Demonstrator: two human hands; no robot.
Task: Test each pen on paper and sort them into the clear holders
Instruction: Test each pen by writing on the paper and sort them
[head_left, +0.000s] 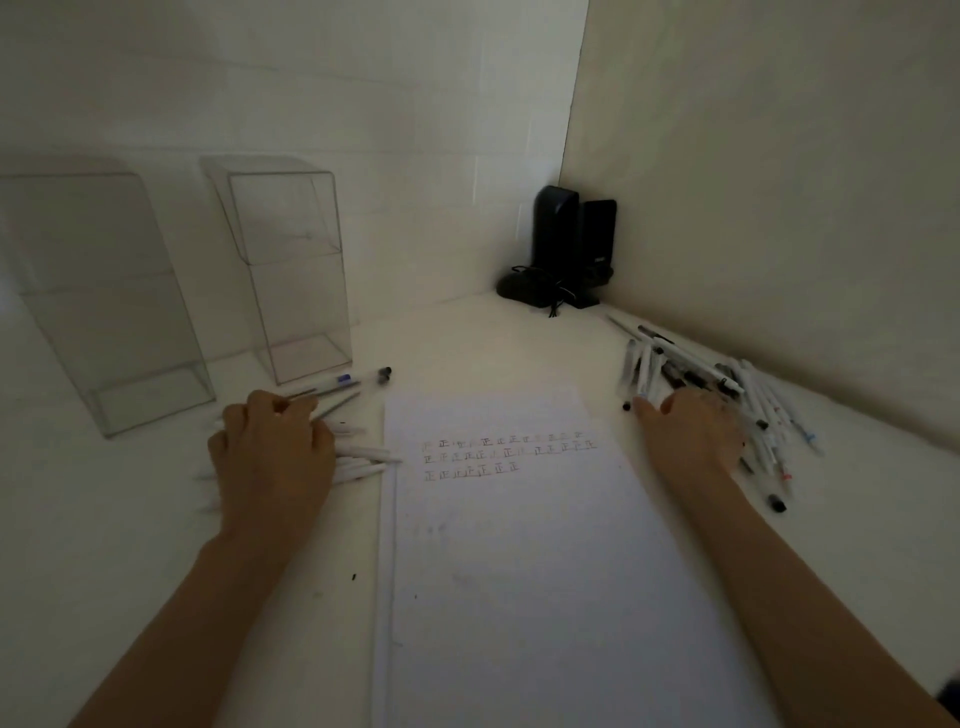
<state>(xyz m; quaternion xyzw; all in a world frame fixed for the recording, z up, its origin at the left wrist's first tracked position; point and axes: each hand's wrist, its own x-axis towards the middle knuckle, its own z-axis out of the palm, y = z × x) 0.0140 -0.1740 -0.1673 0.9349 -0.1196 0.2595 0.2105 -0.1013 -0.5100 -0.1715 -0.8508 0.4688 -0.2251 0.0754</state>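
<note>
My two hands work both sides of one sheet of paper (519, 597) that lies lengthways in the middle of the white worktop (130, 545). Three rows of small test marks (506, 457) cross its upper part.

My left hand (270, 457) sits on a cluster of white pens (363, 460) just left of the sheet. Its fingers (265, 405) bend down over them, but I cannot tell whether they grip any. At least four barrels show from under the hand, and about four more lie just beyond it.

My right hand (691, 436) reaches into the pile of pens (753, 395) right of the sheet. The fingers are hidden, so I cannot tell their hold. That pile runs well past a dozen, too tangled to count. One loose black cap (627, 406) lies by the thumb.

At the back left stand two clear holders (291, 270), and no pens show inside either. Two black speakers (571, 239) and one mouse (519, 288) fill the far corner.

The testing looks well along, but the sorting into holders has not begun. The next move likely calls for gathering the left cluster into one bundle and lifting it over a holder's rim.
</note>
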